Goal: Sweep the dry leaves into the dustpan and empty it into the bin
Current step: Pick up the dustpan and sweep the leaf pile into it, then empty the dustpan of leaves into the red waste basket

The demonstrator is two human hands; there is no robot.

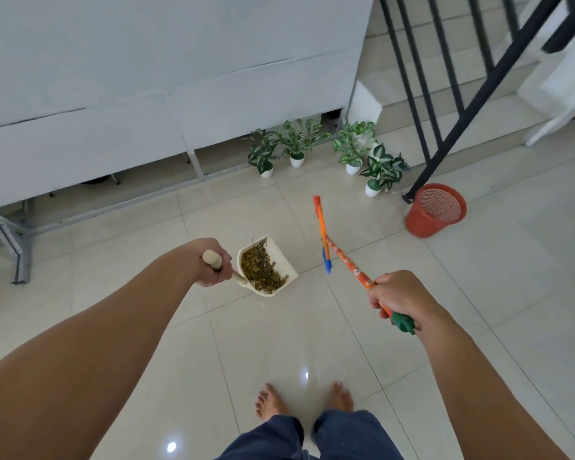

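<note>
Out on the pale glossy tiled floor [312, 327], the person stands with both arms stretched forward, and both hands are busy. Over on the left, the left hand [213, 265] has its fingers wrapped tight round the rounded handle of a cream plastic dustpan [283, 257], with the butt of the handle poking up out of the fist. And look inside that pan: a heap of dry brown-green leaves [261, 268] lies within its walls, filling most of it. Whether the pan rests on the tiles or hangs just above them cannot be told. Now to the right, where the right hand [395, 295] is clenched round the near end of an orange patterned broom [346, 262], just ahead of its green end cap. The stick slants away to the far left, down to a narrow orange-and-blue head. That head sits just right of the dustpan, close but apart from it, and a little blurred. Further off to the right stands a red-orange mesh bin [422, 224], on its base with its mouth open. It is well apart from both pan and broom, at the foot of a black metal railing [445, 127]. Four small potted plants [296, 146] in white pots line the far edge of the floor beside a white wall [146, 61]. Nearest of all, two bare feet [269, 401] show below dark blue trouser legs.
</note>
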